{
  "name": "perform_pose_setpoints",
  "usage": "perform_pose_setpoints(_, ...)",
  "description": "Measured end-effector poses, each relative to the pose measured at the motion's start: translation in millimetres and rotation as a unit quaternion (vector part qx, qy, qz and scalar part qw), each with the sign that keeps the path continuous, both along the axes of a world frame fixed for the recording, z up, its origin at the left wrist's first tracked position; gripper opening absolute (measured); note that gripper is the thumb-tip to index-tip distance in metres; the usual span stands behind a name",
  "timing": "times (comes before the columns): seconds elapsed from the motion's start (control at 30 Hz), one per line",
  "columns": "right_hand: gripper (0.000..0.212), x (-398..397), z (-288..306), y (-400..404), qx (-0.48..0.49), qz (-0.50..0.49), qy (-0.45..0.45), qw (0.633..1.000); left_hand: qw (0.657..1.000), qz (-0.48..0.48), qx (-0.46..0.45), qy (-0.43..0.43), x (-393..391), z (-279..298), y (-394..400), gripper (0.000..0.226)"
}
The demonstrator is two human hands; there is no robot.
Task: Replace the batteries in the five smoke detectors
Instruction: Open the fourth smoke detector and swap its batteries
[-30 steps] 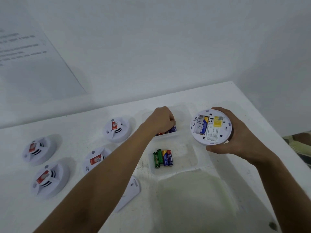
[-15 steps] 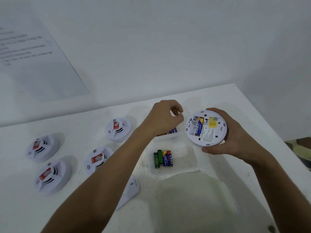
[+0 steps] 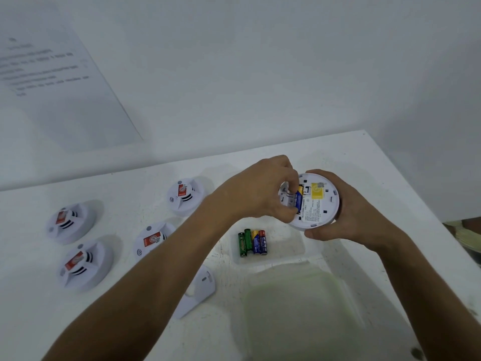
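Observation:
My right hand [image 3: 348, 220] holds a white smoke detector [image 3: 318, 204] back side up, above the table. Its battery bay is uncovered, with one blue and yellow battery [image 3: 299, 198] seated in it. My left hand [image 3: 256, 195] is at the bay's left slot, fingers pinched together on a battery that they almost wholly hide. Below the hands, several batteries [image 3: 252, 242], green and blue, lie side by side in a clear tray [image 3: 289, 247].
Four more white detectors lie face up at the left [image 3: 185, 195] [image 3: 70, 221] [image 3: 86, 264] [image 3: 151, 239]. A loose white battery cover [image 3: 201, 289] lies near my left forearm. A clear plastic lid [image 3: 299, 308] lies at the front. The table's right edge [image 3: 416, 194] is close by.
My left hand came up out of the far tray with its fingers pinched and moved right to the detector's battery bay. My right hand brought the detector slightly left and nearer.

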State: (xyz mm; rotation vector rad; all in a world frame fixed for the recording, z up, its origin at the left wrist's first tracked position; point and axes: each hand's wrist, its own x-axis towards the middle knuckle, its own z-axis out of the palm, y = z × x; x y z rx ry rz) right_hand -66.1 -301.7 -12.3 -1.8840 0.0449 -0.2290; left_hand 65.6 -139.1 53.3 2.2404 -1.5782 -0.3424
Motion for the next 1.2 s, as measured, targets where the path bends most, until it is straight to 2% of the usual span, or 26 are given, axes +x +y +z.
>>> perform_pose_setpoints(0.17, 0.086, 2, -3, 2, -0.012, 0.018, 0.021, 1.000, 0.996, -0.037, 0.022, -0.081, 0, 0, 0, 0.048)
perform_pose_setpoints(0.27, 0.087, 3, -3, -2, -0.023, 0.023, 0.021, 0.999, 0.992, -0.055, 0.043, -0.110, -1, -3, -3, 0.040)
perform_pose_setpoints(0.37, 0.090, 3, -1, -2, -0.012, 0.048, 0.025, 0.998, 0.993, -0.041, 0.022, -0.109, 2, -5, -5, 0.026)
perform_pose_setpoints(0.47, 0.088, 7, 3, 3, -0.007, 0.071, 0.008, 0.997, 0.998, 0.000, -0.060, -0.027, 9, -5, -4, 0.032)
perform_pose_setpoints(0.57, 0.088, 14, 13, -5, 0.005, 0.043, -0.010, 0.999, 0.985, 0.037, -0.163, 0.050, 11, -9, -3, 0.027)
perform_pose_setpoints(0.63, 0.089, 14, 18, -11, -0.011, 0.039, -0.012, 0.999, 0.976, 0.055, -0.187, 0.100, 11, -11, -1, 0.021)
perform_pose_setpoints(1.03, 0.089, 15, 21, -12, -0.043, 0.037, -0.023, 0.998, 0.964, 0.116, -0.144, 0.193, 4, -16, 1, 0.029)
perform_pose_setpoints(1.2, 0.085, 17, 15, -10, -0.057, 0.029, -0.026, 0.998, 0.970, 0.086, -0.082, 0.211, 6, -16, 5, 0.041)
